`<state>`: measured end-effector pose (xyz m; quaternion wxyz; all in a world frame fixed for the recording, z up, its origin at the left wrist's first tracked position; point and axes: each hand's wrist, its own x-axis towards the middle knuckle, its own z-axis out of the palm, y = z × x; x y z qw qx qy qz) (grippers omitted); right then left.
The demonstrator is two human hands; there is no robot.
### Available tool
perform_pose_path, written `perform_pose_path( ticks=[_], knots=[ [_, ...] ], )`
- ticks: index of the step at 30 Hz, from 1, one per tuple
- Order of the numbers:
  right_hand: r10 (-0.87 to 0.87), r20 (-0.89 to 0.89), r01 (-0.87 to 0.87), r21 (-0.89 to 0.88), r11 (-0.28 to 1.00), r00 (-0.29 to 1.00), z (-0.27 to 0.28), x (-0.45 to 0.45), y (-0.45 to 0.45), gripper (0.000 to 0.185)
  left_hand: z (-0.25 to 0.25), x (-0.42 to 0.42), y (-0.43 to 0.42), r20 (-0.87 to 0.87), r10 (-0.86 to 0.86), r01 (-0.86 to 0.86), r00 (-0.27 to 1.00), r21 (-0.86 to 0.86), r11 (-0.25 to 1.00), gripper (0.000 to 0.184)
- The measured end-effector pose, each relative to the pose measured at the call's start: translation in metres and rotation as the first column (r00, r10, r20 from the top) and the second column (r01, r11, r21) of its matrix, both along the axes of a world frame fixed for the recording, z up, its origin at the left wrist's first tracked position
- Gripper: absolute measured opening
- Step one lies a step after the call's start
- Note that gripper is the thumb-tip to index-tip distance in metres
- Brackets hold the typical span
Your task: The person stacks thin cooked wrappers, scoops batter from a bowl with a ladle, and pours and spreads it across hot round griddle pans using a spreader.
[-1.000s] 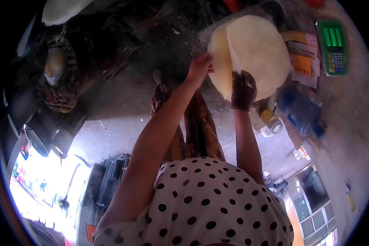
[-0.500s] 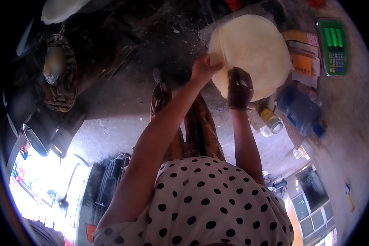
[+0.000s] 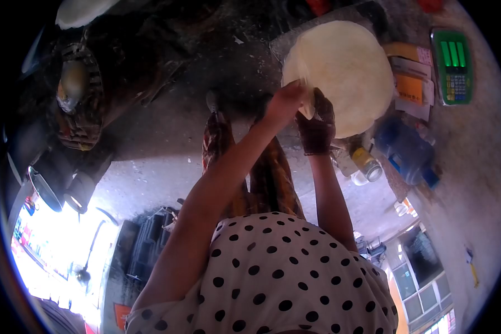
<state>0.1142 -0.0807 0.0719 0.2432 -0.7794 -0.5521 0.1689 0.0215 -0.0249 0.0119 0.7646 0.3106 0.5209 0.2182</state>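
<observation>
A pale, round stack of thin flatbread sheets point(image 3: 350, 72) lies at the upper right. My bare left hand point(image 3: 286, 103) is closed on the near left edge of the top flatbread, which is lifted and folded over there. Beside it my right hand point(image 3: 317, 125), in a dark glove, is at the same raised edge, fingers bent around the folded flap. The flap shows between both hands; the right fingertips are partly hidden by it.
Right of the stack are cardboard pieces point(image 3: 411, 88), a green scale with lit display point(image 3: 452, 67), a blue water jug point(image 3: 405, 150) and a yellow-labelled jar point(image 3: 367, 164). At left stands a dark rack point(image 3: 80, 122) with a round pale object on it.
Both hands have come together at the near left edge. My right hand has moved left off the flatbread's surface, and the edge is now lifted and folded.
</observation>
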Motion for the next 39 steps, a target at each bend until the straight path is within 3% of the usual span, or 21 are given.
perform_pose_path(
  ticks=[3,5,7,9,11,15,17,18,19,20,21,23,25,27,28,29,30,31,33,38,39],
  knots=[
    [-0.065,-0.021,0.065,0.019,0.998,0.998,-0.010,0.007,-0.002,0.041,0.005,0.014,-0.017,0.224,0.230,-0.266,0.947,0.144,0.953,0.028],
    [-0.364,-0.117,0.360,-0.055,0.931,0.924,-0.002,0.019,-0.004,0.025,0.012,0.005,-0.021,0.185,0.301,-0.331,0.935,0.158,0.930,0.024],
    [-0.305,0.002,0.305,-0.065,0.950,0.952,0.020,0.028,0.004,0.022,0.001,-0.004,-0.019,-0.466,0.360,-0.079,0.808,0.521,0.850,0.031],
    [-0.290,-0.201,0.302,0.030,0.953,0.936,0.011,0.045,-0.003,0.022,-0.010,-0.007,-0.018,-0.453,0.359,-0.098,0.816,0.504,0.858,0.036],
    [-0.167,-0.044,0.168,0.045,0.985,0.985,0.014,0.047,-0.004,0.021,-0.023,-0.009,-0.015,-0.425,0.282,-0.068,0.860,0.454,0.889,0.030],
    [-0.226,0.071,0.227,-0.016,0.974,0.972,0.014,0.039,-0.004,0.023,-0.015,-0.007,-0.008,-0.398,0.271,-0.053,0.876,0.481,0.875,0.023],
    [-0.100,-0.051,0.105,0.094,0.990,0.994,-0.002,0.046,-0.012,0.028,-0.001,-0.004,-0.006,-0.414,0.057,0.058,0.909,0.261,0.964,0.019],
    [-0.100,-0.051,0.105,0.092,0.990,0.994,-0.002,0.041,-0.011,0.028,-0.003,-0.006,0.000,-0.512,-0.201,0.296,0.835,0.111,0.949,0.029],
    [-0.180,-0.264,0.195,0.032,0.980,0.948,-0.003,0.034,-0.011,0.032,-0.001,-0.005,-0.003,-0.511,-0.200,0.295,0.836,0.111,0.949,0.029],
    [-0.259,-0.460,0.268,-0.046,0.962,0.850,-0.002,0.029,-0.009,0.036,0.002,-0.002,-0.008,-0.427,-0.172,0.253,0.888,0.140,0.957,0.026],
    [0.048,0.072,-0.044,-0.049,0.998,0.996,0.005,0.028,-0.006,0.046,0.009,0.001,-0.011,-0.339,-0.143,0.208,0.930,0.163,0.965,0.025],
    [0.049,-0.137,-0.054,-0.034,0.998,0.989,0.005,0.020,-0.011,0.051,0.017,0.014,-0.021,-0.153,-0.094,0.108,0.984,0.091,0.990,0.025],
    [-0.003,-0.195,0.015,0.061,0.998,0.981,-0.007,0.026,-0.019,0.043,0.010,0.019,-0.037,0.226,0.200,-0.240,0.953,0.164,0.957,0.027],
    [-0.122,0.042,0.123,-0.025,0.992,0.992,-0.008,0.045,-0.024,0.034,0.003,0.006,-0.039,0.053,0.136,-0.145,0.989,0.294,0.945,0.033],
    [-0.181,0.082,0.183,-0.020,0.983,0.980,-0.003,0.049,-0.021,0.030,-0.007,0.005,-0.043,-0.344,0.303,-0.102,0.889,0.496,0.862,0.033],
    [-0.161,0.100,0.165,-0.029,0.986,0.982,0.003,0.054,-0.019,0.029,-0.018,0.006,-0.046,-0.622,0.494,0.033,0.607,0.641,0.767,0.033],
    [-0.142,0.118,0.148,-0.038,0.988,0.983,0.013,0.056,-0.015,0.029,-0.024,0.003,-0.042,-0.533,0.499,-0.152,0.683,0.565,0.811,0.032],
    [-0.198,0.040,0.201,-0.068,0.977,0.979,0.022,0.053,-0.012,0.028,-0.029,0.001,-0.042,-0.530,0.500,-0.156,0.685,0.564,0.811,0.032],
    [-0.250,-0.008,0.248,-0.103,0.963,0.968,0.027,0.052,-0.011,0.029,-0.031,-0.006,-0.040,-0.283,0.253,-0.190,0.925,0.232,0.954,0.025],
    [-0.214,0.073,0.219,-0.058,0.974,0.974,0.009,0.052,-0.022,0.031,-0.021,0.004,-0.038,-0.356,0.018,0.034,0.934,0.141,0.989,0.024],
    [-0.248,-0.053,0.247,-0.033,0.968,0.967,0.012,0.044,-0.021,0.031,-0.013,0.008,-0.039,-0.328,0.016,0.032,0.945,0.140,0.990,0.024]
  ],
)
